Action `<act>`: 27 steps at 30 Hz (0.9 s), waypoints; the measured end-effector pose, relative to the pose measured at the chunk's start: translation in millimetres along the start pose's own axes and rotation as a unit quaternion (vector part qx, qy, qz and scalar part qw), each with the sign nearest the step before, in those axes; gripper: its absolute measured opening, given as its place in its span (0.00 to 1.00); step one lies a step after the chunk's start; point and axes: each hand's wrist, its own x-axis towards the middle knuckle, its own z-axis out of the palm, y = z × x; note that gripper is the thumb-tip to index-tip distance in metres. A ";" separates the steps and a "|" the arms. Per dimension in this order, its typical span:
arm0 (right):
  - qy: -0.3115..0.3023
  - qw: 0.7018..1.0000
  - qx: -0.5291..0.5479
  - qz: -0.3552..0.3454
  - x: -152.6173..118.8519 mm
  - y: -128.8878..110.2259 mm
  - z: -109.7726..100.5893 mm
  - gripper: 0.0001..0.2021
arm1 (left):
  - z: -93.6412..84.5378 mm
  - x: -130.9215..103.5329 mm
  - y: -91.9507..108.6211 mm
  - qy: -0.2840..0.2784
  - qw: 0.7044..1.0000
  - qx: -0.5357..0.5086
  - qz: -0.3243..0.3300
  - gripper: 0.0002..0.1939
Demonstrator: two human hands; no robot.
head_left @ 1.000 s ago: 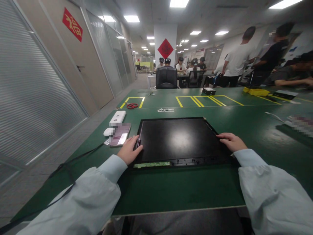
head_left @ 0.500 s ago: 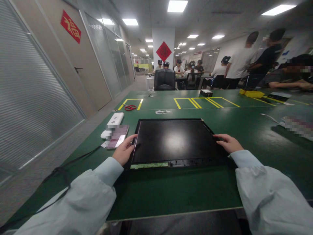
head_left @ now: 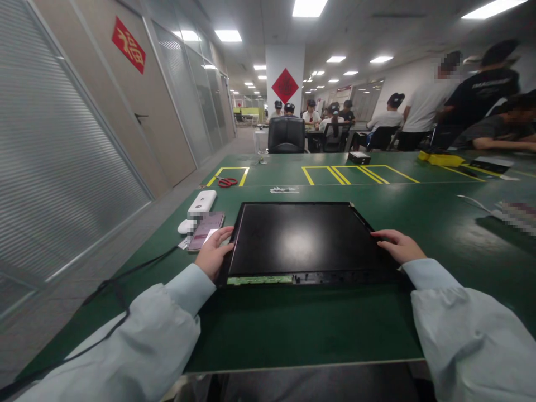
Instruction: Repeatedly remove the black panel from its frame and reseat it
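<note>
A black flat display panel (head_left: 293,237) lies face up before me, with a green circuit strip (head_left: 262,280) along the left part of its near edge. My left hand (head_left: 214,254) grips the panel's left edge, thumb and fingers at the frame. On the opposite side my right hand (head_left: 401,246) has its fingertips on the right edge. Fingers under the panel, if any, are hidden. Just left of my left hand are a phone (head_left: 205,231) and a white device (head_left: 203,202).
Red-handled scissors (head_left: 227,182) and small packets (head_left: 285,190) lie farther back on the green table (head_left: 318,329). A black box (head_left: 359,158) and a yellow tray (head_left: 440,159) stand at the far side. A black cord (head_left: 142,262) runs along the left. Several people are beyond.
My view has shifted slightly, so the table and panel appear a little farther right. Both hands remain at the panel's sides. At the right, people in the background have changed posture.
</note>
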 end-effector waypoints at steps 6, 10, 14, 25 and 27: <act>-0.024 1.000 -0.012 0.014 2.4 4.9 -0.7 0.17 | 2.9 -1.2 3.0 0.007 0.999 -0.037 -0.034 0.30; -0.027 0.999 -0.022 0.016 3.4 8.3 0.1 0.17 | 3.7 -2.0 5.7 0.000 0.995 -0.059 -0.074 0.32; -0.008 1.000 -0.012 -0.006 2.9 11.9 2.8 0.16 | 6.6 -5.0 10.5 0.005 0.988 -0.117 -0.098 0.29; -0.010 1.000 -0.013 0.021 1.7 9.3 1.2 0.18 | 11.9 -10.2 15.0 0.014 0.984 -0.159 -0.077 0.33; -0.008 1.000 -0.012 0.018 1.9 9.1 0.7 0.18 | 11.3 -9.3 13.7 0.015 0.984 -0.159 -0.073 0.33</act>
